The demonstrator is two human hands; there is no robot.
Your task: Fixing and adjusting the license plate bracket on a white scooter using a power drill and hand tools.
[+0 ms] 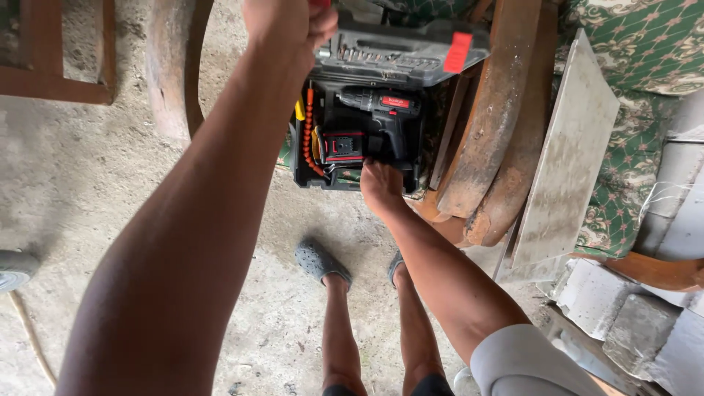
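Black tool case [308,158] open on chair seat; cordless drill [385,110] inside. My left hand [290,22] grips lid [400,51]; right hand [380,183] fingers curled into case below drill, can't tell grip.

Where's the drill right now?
In the head view, the drill lies inside the open tool case, top centre, just above the right hand and right of the orange flexible shaft.

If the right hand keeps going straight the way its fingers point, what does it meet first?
Most likely the black cordless drill lying in the open tool case. The right hand points up the picture at the drill's grip, with the red-and-black battery pack just beside it. Depth is hard to judge; the fingertips may already touch.
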